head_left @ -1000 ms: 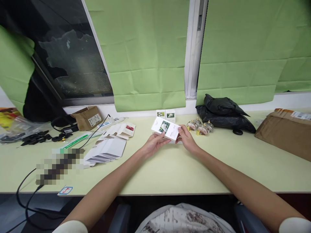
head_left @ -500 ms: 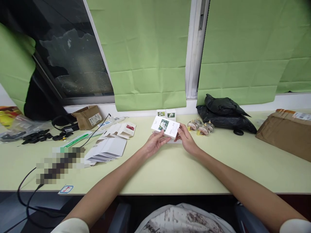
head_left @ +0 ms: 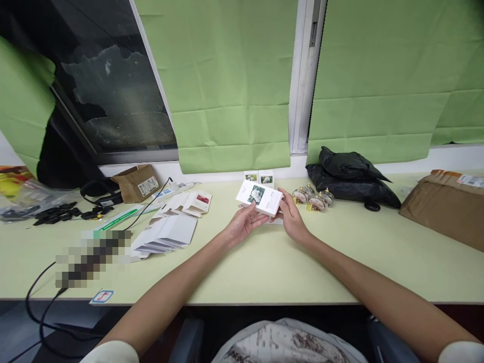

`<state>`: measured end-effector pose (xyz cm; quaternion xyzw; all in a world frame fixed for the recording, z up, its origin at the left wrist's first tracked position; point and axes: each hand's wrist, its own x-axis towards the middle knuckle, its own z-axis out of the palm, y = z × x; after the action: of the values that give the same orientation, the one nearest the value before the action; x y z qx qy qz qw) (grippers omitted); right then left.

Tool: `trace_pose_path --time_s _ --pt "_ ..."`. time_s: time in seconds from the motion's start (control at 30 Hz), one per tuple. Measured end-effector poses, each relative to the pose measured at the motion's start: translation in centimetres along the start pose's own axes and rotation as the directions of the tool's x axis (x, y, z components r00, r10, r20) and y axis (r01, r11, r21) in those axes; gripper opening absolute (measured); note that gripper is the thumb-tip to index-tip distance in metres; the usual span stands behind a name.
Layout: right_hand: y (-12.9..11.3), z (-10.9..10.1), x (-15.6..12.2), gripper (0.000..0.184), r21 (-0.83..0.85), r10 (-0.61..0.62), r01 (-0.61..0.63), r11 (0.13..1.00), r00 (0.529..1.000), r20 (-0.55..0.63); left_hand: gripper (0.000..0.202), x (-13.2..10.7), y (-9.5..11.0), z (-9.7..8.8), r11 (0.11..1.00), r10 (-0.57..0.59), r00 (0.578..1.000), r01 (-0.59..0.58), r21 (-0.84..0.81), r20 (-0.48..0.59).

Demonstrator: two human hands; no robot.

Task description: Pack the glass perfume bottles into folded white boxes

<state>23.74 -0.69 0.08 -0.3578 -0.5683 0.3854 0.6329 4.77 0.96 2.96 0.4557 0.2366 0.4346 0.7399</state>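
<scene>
Between my two hands is a white box [head_left: 259, 197] with a picture of white flowers on its face, held tilted above the table. My left hand [head_left: 244, 223] grips its lower left side, thumb on the front and fingers underneath. At the right end, my right hand [head_left: 292, 218] is closed around the edge, its fingertips partly hidden behind the box. Just behind it, two similar small white boxes [head_left: 266, 177] stand near the wall. Several round glass bottles with gold parts [head_left: 316, 201] sit to the right of my right hand.
Flat white cartons [head_left: 168, 231] lie overlapping at the left, beyond them an open brown box [head_left: 136, 182]. Cables and a blurred-out object [head_left: 94, 257] are nearer the left edge. Black plastic bags [head_left: 351, 179] and a large brown parcel [head_left: 446, 206] rest on the right of the table [head_left: 242, 277].
The white box has shifted very slightly to the right in view, with both hands still on it. Otherwise the scene looks the same.
</scene>
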Motion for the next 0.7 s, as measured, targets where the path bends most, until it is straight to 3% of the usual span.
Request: trace_pose_path --time_s 0.23,0.7 --pt "-0.69 -0.08 -0.2 0.059 0.061 0.009 -0.009 0.998 1.0 -0.002 0.04 0.18 0.05 -0.3 1.0 0.017 0.999 -0.017 -0.013 -0.034" --pt "-0.96 -0.19 -0.37 0.057 0.021 0.015 -0.015 1.0 1.0 0.021 0.043 0.18 0.11 -0.18 0.999 0.035 0.997 -0.036 -0.021 -0.074"
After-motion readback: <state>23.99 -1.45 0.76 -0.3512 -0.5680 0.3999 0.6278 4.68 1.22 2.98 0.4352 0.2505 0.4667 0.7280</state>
